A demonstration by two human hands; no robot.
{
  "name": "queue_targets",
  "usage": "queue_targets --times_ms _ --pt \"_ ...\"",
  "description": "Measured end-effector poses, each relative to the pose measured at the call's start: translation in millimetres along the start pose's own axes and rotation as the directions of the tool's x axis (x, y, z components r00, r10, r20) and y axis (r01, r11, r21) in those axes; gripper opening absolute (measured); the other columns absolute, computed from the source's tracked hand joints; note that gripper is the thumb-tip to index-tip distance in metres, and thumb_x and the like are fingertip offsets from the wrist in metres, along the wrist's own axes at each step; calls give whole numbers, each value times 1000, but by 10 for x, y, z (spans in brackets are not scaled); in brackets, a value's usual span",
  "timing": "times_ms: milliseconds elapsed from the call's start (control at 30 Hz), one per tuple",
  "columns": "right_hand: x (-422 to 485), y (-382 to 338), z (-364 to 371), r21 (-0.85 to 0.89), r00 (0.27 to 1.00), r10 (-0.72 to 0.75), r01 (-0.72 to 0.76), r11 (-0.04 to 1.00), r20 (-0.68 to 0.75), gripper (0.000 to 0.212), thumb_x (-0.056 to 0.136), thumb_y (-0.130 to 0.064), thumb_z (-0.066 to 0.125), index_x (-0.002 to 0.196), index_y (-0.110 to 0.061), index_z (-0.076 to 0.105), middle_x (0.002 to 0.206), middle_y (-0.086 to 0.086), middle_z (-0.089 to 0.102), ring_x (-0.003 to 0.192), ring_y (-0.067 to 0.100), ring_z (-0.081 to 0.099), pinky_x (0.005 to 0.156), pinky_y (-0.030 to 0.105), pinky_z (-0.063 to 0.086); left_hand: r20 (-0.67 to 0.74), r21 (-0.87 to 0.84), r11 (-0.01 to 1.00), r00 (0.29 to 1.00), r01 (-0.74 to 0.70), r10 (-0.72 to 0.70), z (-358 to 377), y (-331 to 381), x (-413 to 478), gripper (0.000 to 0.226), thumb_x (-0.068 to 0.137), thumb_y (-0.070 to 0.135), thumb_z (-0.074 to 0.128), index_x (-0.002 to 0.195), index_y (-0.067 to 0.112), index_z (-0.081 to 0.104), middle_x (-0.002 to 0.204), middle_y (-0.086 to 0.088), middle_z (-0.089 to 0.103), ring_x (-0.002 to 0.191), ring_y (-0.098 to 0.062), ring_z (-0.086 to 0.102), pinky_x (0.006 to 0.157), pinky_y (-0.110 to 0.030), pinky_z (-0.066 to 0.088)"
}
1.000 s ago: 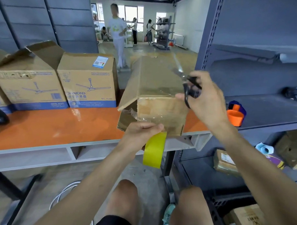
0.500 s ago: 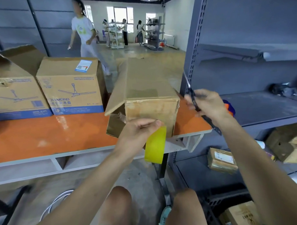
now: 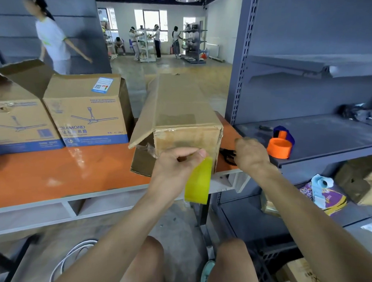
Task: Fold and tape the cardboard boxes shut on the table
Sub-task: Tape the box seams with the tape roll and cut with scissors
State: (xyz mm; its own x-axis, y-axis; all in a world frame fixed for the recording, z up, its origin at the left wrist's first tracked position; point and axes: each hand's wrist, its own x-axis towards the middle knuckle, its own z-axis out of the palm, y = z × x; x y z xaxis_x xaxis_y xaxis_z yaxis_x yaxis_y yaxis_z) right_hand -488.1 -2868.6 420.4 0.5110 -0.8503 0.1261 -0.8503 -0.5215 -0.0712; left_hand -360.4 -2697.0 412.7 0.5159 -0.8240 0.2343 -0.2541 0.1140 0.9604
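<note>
Grey warehouse space runs back to bright windows, with a person in a white top point(image 3: 52, 41) passing behind the table at the left and a tall grey shelving rack point(image 3: 308, 128) filling the right side. Against the rack stands the orange table point(image 3: 63, 174), its right edge close to the rack's upright.

Two printed fan boxes point(image 3: 87, 108) sit side by side along the far edge at the left, the outer one with a flap raised. A long plain cardboard box point(image 3: 178, 102) lies at the table's near right corner, running from the near edge to the far edge. Its left side flap hangs outward, and clear tape shows on its top and near end.

The left hand point(image 3: 175, 165) is at the box's near end, thumb and curled fingers pinching a yellow tape roll point(image 3: 198, 181) that hangs below the table's near edge. The right hand point(image 3: 251, 155) is lowered to the table's right edge, back upward, fingers curled on the handles of the black scissors point(image 3: 227, 156) lying beside the box. An orange tape roll point(image 3: 278, 147) sits on the rack's shelf just right of that hand.
</note>
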Motion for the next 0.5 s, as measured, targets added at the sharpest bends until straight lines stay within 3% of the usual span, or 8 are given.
queue_targets --times_ms 100,167,200,300,367,433,500 --pt "-336 90 -100 320 986 0 53 946 -164 29 92 -3 55 117 -12 65 111 14 69 106 36 62 85 41 51 -21 -13 997 997 -71 71 67 65 -5 19 92 39 73 102 26 82 104 18 77 108 3 67 107 -34 49" --pt "-668 66 -137 603 984 -6 113 790 -176 14 102 -18 50 106 -19 63 92 1 73 92 26 68 82 42 55 -24 15 993 993 -113 113 154 122 4 12 93 39 73 98 33 81 100 20 77 104 2 68 101 -33 52" --pt "-826 11 -179 700 984 -20 140 700 -177 20 105 -32 47 106 -20 63 88 -3 72 89 22 68 81 43 55 -11 4 993 993 -120 120 209 156 11 9 93 37 72 94 37 81 95 20 77 97 2 69 94 -32 54" --pt "-1054 -100 -261 787 982 -81 188 588 -173 50 99 -62 43 123 -23 63 104 -9 70 99 10 66 85 36 53 -3 -70 992 994 -109 109 376 256 38 19 96 25 70 83 29 82 75 7 75 67 -3 61 67 -33 53" --pt "-1057 -132 -276 792 977 -82 206 575 -195 44 100 -52 52 130 -21 59 111 -10 70 103 7 64 89 34 52 -4 -62 992 993 -114 114 441 319 82 20 97 25 70 81 21 81 70 -5 70 61 -9 53 63 -34 49" --pt "-1030 -115 -281 806 978 -45 195 559 -205 51 101 -39 57 146 -15 48 128 -12 63 116 3 58 100 28 47 17 -39 990 991 -134 134 450 371 149 19 96 27 71 80 26 81 66 -7 66 51 -8 47 55 -26 44" --pt "-1024 -114 -308 809 973 7 189 556 -232 64 100 -39 58 155 -14 36 145 -9 51 132 2 47 110 26 39 47 -6 987 986 -162 162 437 423 207 17 96 27 71 83 26 82 61 5 66 47 -4 49 52 -21 44"
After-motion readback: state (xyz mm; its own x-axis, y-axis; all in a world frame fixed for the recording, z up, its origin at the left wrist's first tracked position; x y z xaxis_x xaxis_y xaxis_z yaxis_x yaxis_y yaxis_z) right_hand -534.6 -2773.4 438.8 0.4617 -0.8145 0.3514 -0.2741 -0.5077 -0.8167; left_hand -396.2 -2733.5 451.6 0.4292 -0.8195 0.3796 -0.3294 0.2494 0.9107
